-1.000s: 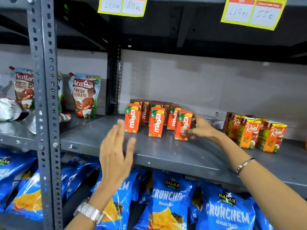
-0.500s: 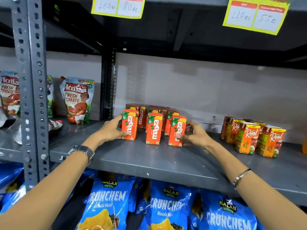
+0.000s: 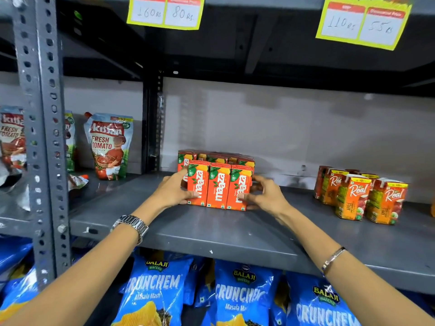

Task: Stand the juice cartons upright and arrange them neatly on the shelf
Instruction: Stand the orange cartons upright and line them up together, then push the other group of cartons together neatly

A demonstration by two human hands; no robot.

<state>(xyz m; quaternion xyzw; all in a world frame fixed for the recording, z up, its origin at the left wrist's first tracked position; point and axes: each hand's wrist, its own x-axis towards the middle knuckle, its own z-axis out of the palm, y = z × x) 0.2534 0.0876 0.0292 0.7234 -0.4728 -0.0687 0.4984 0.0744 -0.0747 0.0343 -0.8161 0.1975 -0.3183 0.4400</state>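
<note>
Three orange Maaza juice cartons [image 3: 219, 185] stand upright side by side in a tight front row on the grey metal shelf [image 3: 235, 229]. More Maaza cartons [image 3: 216, 157] stand packed behind them. My left hand [image 3: 174, 192] presses against the left carton's side, thumb on its front. My right hand [image 3: 266, 196] presses against the right carton's side, thumb on its front. Together the hands squeeze the row.
Several Real apple juice cartons [image 3: 360, 198] stand on the same shelf to the right. Kissan tomato pouches [image 3: 109, 147] stand in the left bay behind a perforated grey upright [image 3: 43, 137]. Blue Crunchem chip bags [image 3: 242, 295] fill the shelf below. Yellow price tags [image 3: 164, 11] hang above.
The front cartons stood apart with gaps; now they are pushed together into one tight row. My left hand came from the air to the left carton, and both hands closed inward.
</note>
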